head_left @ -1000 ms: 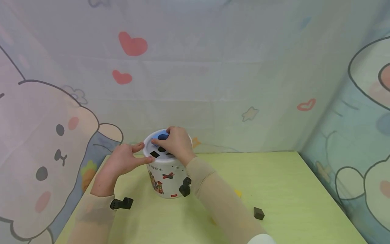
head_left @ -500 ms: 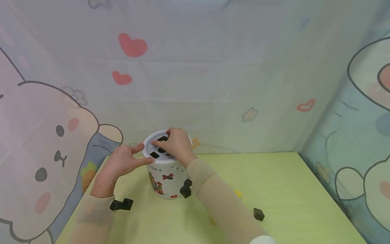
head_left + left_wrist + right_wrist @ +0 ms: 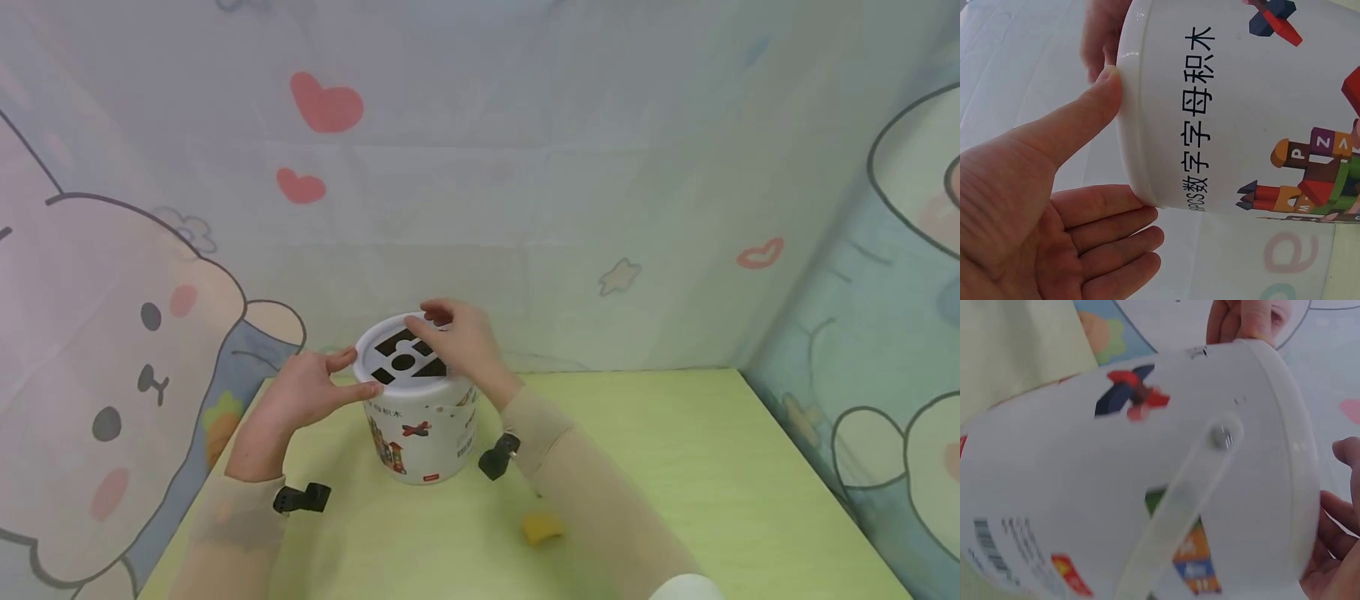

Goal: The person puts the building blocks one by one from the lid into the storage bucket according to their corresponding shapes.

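Observation:
A white bucket (image 3: 420, 437) with printed toy-block pictures stands on the table. Its lid (image 3: 363, 354) has several dark shaped openings. My left hand (image 3: 311, 389) rests on the lid's near left rim, thumb and index finger spread apart and nearly straight. In the left wrist view, its thumb (image 3: 1094, 100) touches the rim and the other fingers (image 3: 1116, 250) extend below. Over the back right of the lid is my right hand (image 3: 465, 337), fingers loosely bent, with nothing visible between them. The right wrist view shows a pale handle strap (image 3: 1179, 494) on the bucket's side.
A yellow block (image 3: 542, 527) lies on the light green table (image 3: 660, 433), beside the right forearm (image 3: 600, 500). Behind the table hangs a cloth backdrop (image 3: 480, 208) printed with hearts and cartoon animals.
The blue block under my right hand has gone from view at the lid opening. My right hand has shifted right and its fingers have loosened. The left hand stays put.

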The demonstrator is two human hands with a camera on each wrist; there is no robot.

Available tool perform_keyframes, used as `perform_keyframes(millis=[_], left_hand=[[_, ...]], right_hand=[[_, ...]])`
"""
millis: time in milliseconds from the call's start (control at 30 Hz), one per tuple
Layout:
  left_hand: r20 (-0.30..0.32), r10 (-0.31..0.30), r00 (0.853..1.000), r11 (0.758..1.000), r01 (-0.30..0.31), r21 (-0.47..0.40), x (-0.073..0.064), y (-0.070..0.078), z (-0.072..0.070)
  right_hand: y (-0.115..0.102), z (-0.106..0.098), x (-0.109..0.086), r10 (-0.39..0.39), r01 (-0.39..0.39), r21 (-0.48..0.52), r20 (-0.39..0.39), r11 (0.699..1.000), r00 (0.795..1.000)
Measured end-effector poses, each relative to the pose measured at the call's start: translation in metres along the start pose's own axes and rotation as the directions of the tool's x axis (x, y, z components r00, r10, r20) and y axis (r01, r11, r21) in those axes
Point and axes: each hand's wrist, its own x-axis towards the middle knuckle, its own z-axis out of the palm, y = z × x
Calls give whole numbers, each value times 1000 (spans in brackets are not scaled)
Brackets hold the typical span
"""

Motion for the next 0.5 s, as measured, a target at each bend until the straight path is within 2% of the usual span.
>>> perform_keyframes(millis=[267, 367, 500], left_hand=[[-7, 16, 1000, 1000, -16, 10, 0, 3, -1], [-3, 10, 1000, 1000, -10, 8, 0, 1, -1], [8, 4, 1000, 1000, -4, -7, 1, 0, 0]], right_hand=[[43, -54, -22, -62, 70, 91, -88, 993, 994], [62, -72, -33, -61, 67, 74, -78, 995, 995], [86, -94, -53, -37, 38, 33, -27, 999, 999]])
